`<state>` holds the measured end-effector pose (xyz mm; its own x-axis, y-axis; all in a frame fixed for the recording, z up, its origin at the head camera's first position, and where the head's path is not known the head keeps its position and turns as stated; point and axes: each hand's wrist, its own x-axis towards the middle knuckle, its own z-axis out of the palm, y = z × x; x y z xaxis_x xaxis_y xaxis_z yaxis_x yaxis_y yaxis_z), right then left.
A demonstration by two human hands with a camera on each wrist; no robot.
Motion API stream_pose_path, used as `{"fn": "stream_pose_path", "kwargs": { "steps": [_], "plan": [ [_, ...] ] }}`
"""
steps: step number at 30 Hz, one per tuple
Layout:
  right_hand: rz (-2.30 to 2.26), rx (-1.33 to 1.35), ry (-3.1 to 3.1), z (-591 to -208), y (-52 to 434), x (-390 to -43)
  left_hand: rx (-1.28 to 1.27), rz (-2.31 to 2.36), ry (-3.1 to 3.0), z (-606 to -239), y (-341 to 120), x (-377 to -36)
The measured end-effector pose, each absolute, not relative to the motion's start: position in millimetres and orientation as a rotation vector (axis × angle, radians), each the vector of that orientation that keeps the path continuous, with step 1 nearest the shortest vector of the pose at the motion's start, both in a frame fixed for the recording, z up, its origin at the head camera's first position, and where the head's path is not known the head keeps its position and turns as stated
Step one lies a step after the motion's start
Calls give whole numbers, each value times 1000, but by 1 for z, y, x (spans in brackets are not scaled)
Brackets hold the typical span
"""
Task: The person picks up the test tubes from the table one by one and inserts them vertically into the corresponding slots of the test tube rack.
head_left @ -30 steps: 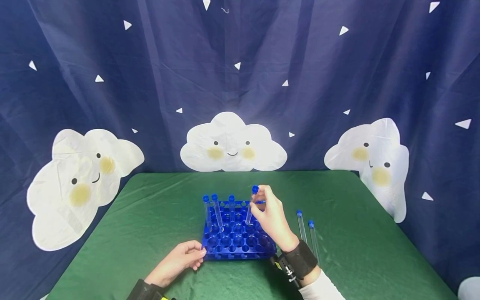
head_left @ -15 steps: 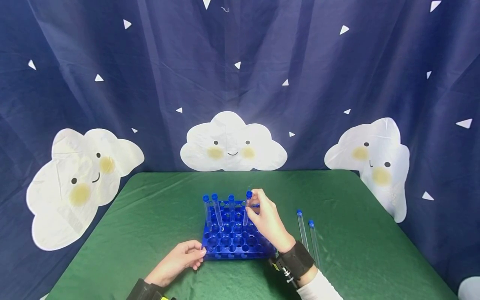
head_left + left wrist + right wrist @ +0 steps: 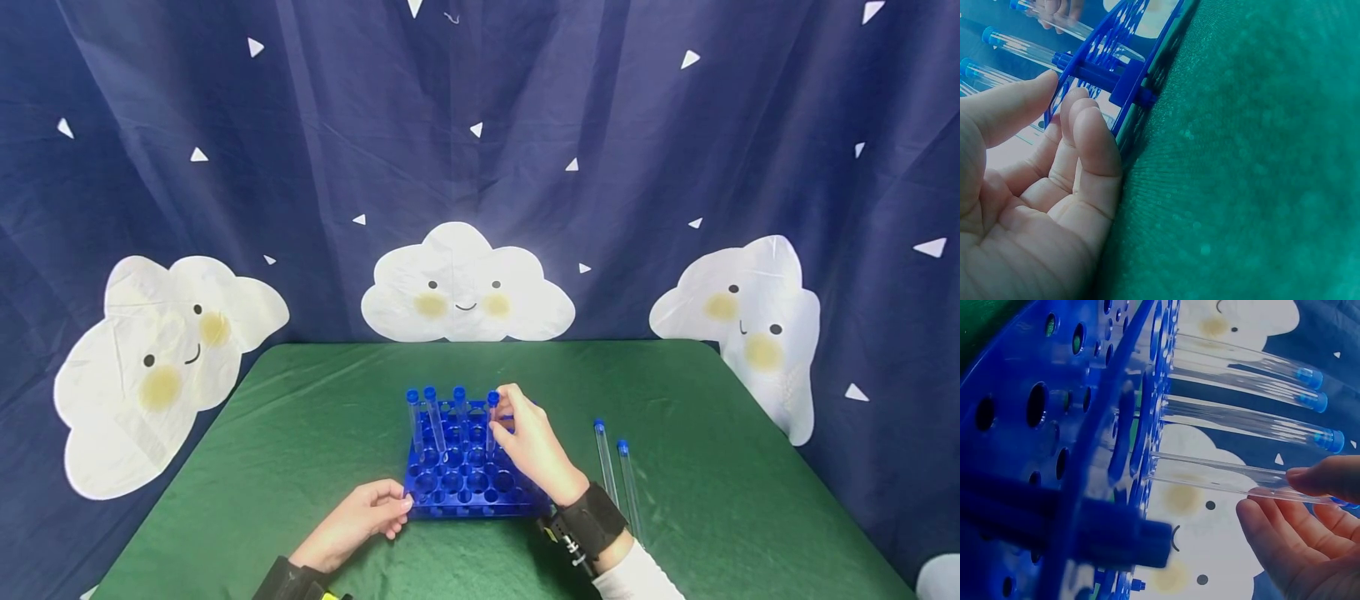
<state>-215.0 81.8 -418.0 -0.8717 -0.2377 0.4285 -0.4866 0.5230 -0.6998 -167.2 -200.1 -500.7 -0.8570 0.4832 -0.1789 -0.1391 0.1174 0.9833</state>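
A blue test tube rack (image 3: 465, 500) stands on the green table. My left hand (image 3: 363, 515) pinches its near left corner, the thumb on the top plate and the fingers beneath, as the left wrist view shows. My right hand (image 3: 536, 446) holds a clear test tube (image 3: 1222, 475) with a blue cap between thumb and fingers near the capped end. That tube's lower end is at the rack's holes. Several capped tubes stand in the rack to its left, among them one tube (image 3: 435, 421) that leans a little and another tube (image 3: 461, 417) beside it.
Two more capped tubes lie on the green cloth (image 3: 315, 433) right of the rack: one tube (image 3: 606, 462) and, nearer my right forearm, another tube (image 3: 630, 487). A dark blue curtain (image 3: 465, 125) with white clouds hangs behind the table.
My right hand has moved left and down with its test tube, whose cap now sits lower, nearer the other standing tubes. The left hand has stayed at the rack's corner.
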Motion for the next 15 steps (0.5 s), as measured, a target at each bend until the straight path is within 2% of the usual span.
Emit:
{"fn": "stream_pose_path", "kwargs": {
  "steps": [15],
  "plan": [
    [1254, 635, -2466, -410, 90, -215, 338, 1794, 1943, -503, -200, -168]
  ]
}}
